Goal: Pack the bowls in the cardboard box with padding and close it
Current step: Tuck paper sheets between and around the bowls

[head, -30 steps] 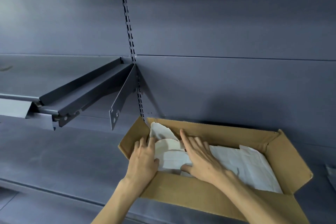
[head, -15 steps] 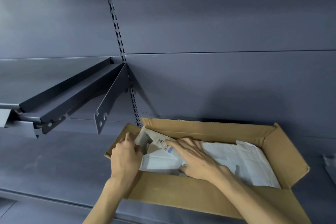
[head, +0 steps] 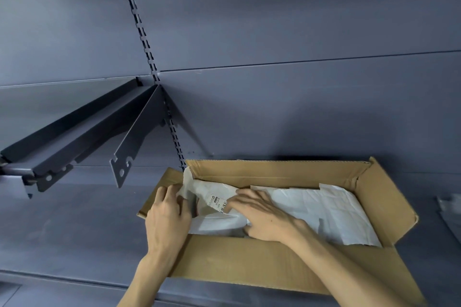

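Observation:
An open cardboard box stands on a dark shelf against the back panel. White paper padding covers most of its inside. At the box's left end a pale bowl with a barcode label shows from under the lifted paper. My left hand is at that end, over the left flap, its fingers curled on the paper's edge. Flat on the padding beside the label lies my right hand, fingers spread and thumb tucked toward the near wall. Any other bowls are hidden under the paper.
The box's flaps stand open on all sides. A dark upper shelf with a metal bracket juts out above and to the left of the box. A slotted upright rail runs up the back panel. A pale object sits at the right edge.
My left hand moved from flat on the padding to the box's left end and pulled the paper up, baring the labelled bowl. My right hand stayed on the padding.

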Demonstrator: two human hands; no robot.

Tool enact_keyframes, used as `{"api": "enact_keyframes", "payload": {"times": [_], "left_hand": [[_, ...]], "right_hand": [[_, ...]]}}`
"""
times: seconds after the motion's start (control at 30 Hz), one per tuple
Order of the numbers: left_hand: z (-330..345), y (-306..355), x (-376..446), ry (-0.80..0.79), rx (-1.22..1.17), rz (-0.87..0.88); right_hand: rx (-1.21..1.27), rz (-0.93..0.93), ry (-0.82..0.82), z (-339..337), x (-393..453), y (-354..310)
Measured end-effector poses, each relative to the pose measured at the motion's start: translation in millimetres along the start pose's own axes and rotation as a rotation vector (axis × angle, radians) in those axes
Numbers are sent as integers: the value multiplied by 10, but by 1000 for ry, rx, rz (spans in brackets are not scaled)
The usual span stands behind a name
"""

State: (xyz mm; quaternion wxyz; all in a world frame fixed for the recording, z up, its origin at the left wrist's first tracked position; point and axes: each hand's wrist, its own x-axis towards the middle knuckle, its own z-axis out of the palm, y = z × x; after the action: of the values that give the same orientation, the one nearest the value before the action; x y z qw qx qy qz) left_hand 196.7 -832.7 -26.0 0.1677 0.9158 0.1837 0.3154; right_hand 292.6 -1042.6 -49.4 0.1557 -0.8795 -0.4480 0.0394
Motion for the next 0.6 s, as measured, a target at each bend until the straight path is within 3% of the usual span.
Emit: {"api": "enact_keyframes", "payload": {"times": [0.2, 0.4, 0.6], "left_hand": [[17, -17, -14, 33, -15, -18], [53, -23, 88, -165, 251, 254], [114, 118, 212, -391, 490, 167]], "right_hand": [[-123, -17, 8, 30, 39, 18], [-72, 3, -4, 42, 13, 23], [-42, 19, 71, 61, -12, 39]]}}
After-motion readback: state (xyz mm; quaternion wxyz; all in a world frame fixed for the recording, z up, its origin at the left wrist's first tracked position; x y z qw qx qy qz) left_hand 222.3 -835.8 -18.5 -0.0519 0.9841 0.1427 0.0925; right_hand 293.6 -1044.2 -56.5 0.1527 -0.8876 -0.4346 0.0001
